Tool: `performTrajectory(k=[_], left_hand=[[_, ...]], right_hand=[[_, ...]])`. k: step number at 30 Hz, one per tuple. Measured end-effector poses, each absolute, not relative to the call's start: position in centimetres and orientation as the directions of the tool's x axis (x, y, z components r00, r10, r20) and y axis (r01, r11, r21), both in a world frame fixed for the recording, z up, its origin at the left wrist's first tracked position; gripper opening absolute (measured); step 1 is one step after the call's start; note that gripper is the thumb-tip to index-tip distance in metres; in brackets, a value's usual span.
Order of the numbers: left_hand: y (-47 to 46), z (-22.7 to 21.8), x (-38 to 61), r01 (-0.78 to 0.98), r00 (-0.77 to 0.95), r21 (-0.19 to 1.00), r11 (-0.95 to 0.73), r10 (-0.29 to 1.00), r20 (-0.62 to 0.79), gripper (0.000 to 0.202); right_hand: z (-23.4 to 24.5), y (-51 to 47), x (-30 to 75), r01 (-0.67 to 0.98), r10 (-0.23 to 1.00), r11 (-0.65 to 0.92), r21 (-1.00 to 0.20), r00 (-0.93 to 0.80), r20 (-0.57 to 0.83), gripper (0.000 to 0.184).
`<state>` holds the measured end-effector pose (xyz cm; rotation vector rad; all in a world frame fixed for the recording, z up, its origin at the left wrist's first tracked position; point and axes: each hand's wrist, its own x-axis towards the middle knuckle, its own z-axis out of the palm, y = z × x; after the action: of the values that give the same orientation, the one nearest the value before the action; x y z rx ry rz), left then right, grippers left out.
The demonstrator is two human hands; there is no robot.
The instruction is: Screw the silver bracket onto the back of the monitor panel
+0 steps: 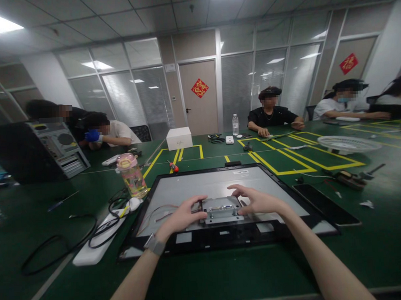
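Note:
A monitor panel (pixel 222 184) lies face down on the green table, its black frame toward me. On its grey back sits a small metal bracket plate (pixel 222 208). My left hand (pixel 184 216) grips the plate's left edge with curled fingers; a watch is on that wrist. My right hand (pixel 257 200) holds the plate's right edge, fingers bent over its top corner. Thin wires (pixel 158 212) run across the panel left of the plate.
A pink-lidded bottle (pixel 132 175), black cables (pixel 100 224) and a white strip lie left. A computer case (pixel 57 150) stands far left. A white box (pixel 179 138), a fan grille (pixel 350 143), tools (pixel 351 178) and a dark panel (pixel 324 204) lie around. Several people sit at the far side.

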<state>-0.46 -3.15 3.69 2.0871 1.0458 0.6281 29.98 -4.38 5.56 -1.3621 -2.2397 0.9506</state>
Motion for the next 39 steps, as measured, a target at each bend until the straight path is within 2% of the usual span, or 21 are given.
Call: performTrajectory(k=[6, 13, 22, 32, 39], left_hand=[[-3.6, 3.3, -0.6, 0.492, 0.577, 0.739, -0.461, 0.808, 0.12, 0.059], [-3.6, 3.2, -0.2, 0.471, 0.57, 0.682, -0.56, 0.783, 0.249, 0.052], [-4.2, 3.1, -0.3, 0.484, 0.605, 0.688, -0.541, 0.774, 0.184, 0.043], [-3.9, 3.4, -0.3, 0.483, 0.607, 0.659, -0.576, 0.763, 0.221, 0.044], [-3.6, 3.1, -0.3, 0.479, 0.622, 0.667, -0.57, 0.757, 0.201, 0.041]], right_hand=[[5.8, -4.7, 29.4, 0.708, 0.866, 0.271, -0.652, -0.475, -0.156, 0.097], [5.2, -4.4, 28.7, 0.678, 0.903, 0.314, -0.665, -0.429, -0.01, 0.097], [5.1, -4.2, 28.7, 0.696, 0.901, 0.254, -0.671, -0.423, -0.098, 0.09], [5.8, -4.8, 28.7, 0.658, 0.897, 0.325, -0.679, -0.443, -0.001, 0.09], [5.2, -4.3, 28.7, 0.707, 0.9, 0.283, -0.648, -0.43, -0.076, 0.09]])
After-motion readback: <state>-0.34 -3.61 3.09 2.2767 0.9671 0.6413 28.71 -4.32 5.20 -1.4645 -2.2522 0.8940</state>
